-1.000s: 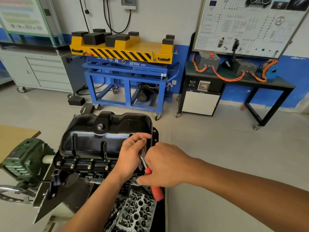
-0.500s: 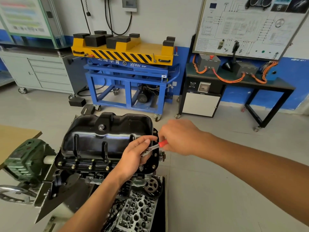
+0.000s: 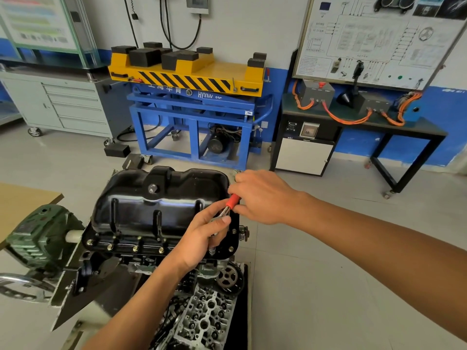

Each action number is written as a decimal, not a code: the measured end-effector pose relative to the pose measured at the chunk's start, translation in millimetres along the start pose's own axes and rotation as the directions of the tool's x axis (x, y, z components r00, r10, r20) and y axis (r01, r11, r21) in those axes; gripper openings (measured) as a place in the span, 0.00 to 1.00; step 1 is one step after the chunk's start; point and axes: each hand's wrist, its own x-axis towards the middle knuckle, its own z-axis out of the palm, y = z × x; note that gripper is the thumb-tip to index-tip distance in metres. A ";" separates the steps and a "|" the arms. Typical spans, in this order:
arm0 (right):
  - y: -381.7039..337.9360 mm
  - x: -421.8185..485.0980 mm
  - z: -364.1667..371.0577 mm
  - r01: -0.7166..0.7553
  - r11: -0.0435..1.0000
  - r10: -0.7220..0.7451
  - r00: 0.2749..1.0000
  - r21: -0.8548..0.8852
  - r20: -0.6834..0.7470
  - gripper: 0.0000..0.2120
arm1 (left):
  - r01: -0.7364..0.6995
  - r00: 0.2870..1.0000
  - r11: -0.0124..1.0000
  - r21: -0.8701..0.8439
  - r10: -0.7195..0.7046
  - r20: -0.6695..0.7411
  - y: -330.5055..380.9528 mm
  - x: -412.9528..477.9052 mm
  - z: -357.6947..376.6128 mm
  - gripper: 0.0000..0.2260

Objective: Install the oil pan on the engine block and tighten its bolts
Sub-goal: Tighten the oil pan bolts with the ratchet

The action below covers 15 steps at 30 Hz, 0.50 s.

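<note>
While the glossy black pressed-metal oil pan (image 3: pixel 161 205) sat on the dark engine block (image 3: pixel 145 260), bright bolts (image 3: pixel 135 248) along its near flange, the left hand (image 3: pixel 202 238) curled fingers and thumb round the head of a chrome ratchet with a red handle (image 3: pixel 232 200) at the pan's right edge. The right hand (image 3: pixel 260 198) wrapped its fingers round that handle. A green stand gearbox (image 3: pixel 38 236) sat left; a blue-and-yellow lift table (image 3: pixel 192 97) stood behind.

Grey tiled floor (image 3: pixel 328 248), white wall (image 3: pixel 252 26) with blue lower band (image 3: pixel 442 117). Centre back: blue lift cart (image 3: pixel 192 107) on casters, yellow hazard-striped top (image 3: pixel 227 69) carrying black blocks (image 3: pixel 144 56). Left: grey drawer cabinet (image 3: pixel 70 104) on casters. Right: black table (image 3: pixel 417 127) with wiring-diagram board (image 3: pixel 379 39), orange cables (image 3: pixel 346 120). Wooden tabletop (image 3: pixel 22 205) at left edge
</note>
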 end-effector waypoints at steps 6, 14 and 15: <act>1.2 -14.7 2.6 0.011 0.994 -0.008 0.999 -0.105 0.031 0.26 | -0.014 0.997 1.000 -0.003 0.014 -0.078 -1.1 3.3 0.8 0.26; -11.6 -46.1 16.6 -0.147 0.989 0.146 0.985 0.002 0.092 0.26 | 0.040 0.977 0.993 0.109 -0.016 -0.211 0.0 9.0 7.8 0.13; -13.6 -47.8 16.0 -0.148 0.989 0.148 0.984 -0.015 0.096 0.26 | 0.052 0.975 0.992 0.111 -0.027 -0.222 0.6 8.9 7.6 0.13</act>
